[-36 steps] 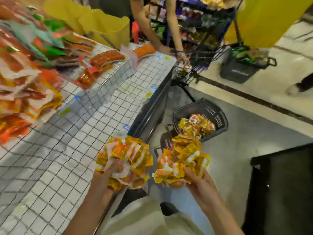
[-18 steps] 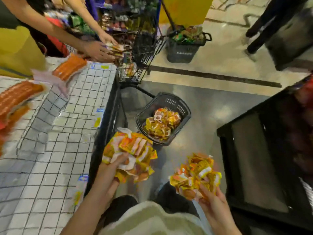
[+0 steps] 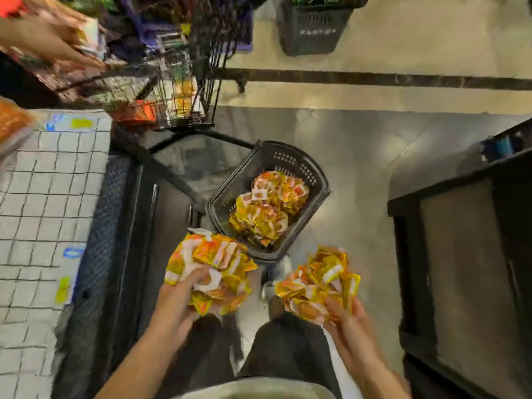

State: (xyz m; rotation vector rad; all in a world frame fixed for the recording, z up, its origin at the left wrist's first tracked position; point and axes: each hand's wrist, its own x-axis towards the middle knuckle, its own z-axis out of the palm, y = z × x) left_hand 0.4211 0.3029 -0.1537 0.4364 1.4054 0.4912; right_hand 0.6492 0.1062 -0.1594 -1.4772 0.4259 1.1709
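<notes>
Gripping one bunch of yellow-orange packets [image 3: 221,254] in the left hand [image 3: 180,298] at seven o'clock from the black basket [image 3: 319,180], by its near rim, and clutching a second bunch [image 3: 322,277] in the right hand [image 3: 345,318] at five o'clock, near that floor basket with more packets [image 3: 264,208] inside.

Warm indoor light glares off the polished floor [image 3: 359,156]. Motion blur smears everything. Wide-angle distortion bends the edges.
</notes>
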